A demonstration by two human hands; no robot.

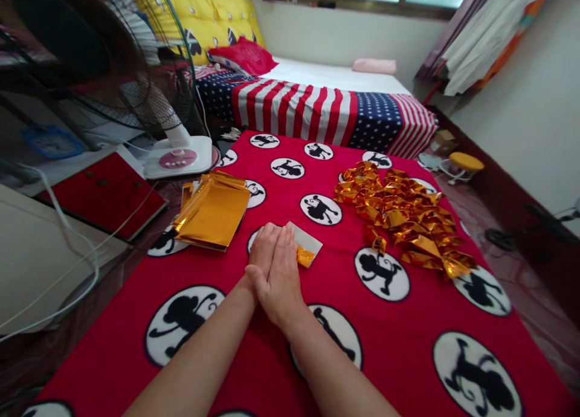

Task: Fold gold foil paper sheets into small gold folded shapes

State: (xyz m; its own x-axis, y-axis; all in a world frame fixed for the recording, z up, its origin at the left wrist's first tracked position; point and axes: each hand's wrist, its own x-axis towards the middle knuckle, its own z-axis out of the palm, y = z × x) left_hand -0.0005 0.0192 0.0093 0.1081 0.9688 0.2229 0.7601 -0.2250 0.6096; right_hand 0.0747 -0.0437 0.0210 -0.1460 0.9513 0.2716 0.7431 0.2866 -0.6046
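Observation:
A small silver-backed sheet of gold foil paper (311,245) lies in front of me, partly under my hands, with a gold strip along its near edge. My right hand (281,278) rests flat over it, fingers stretched out and held together. Against its left side is my left hand (263,248), also with straight fingers; the two hands touch and partly overlap. Whatever part of the sheet is under the palms is hidden. To the left is a stack of gold foil sheets (217,208) in clear wrapping. Many folded gold foil pieces (394,208) are heaped at the right.
The red cloth (330,257) with monkey prints covers the surface under everything. A standing fan (181,154) and a dark red board (106,190) are at the left, with loose white cables. A bed (308,109) stands beyond the far edge, and a yellow stool (466,161) at right.

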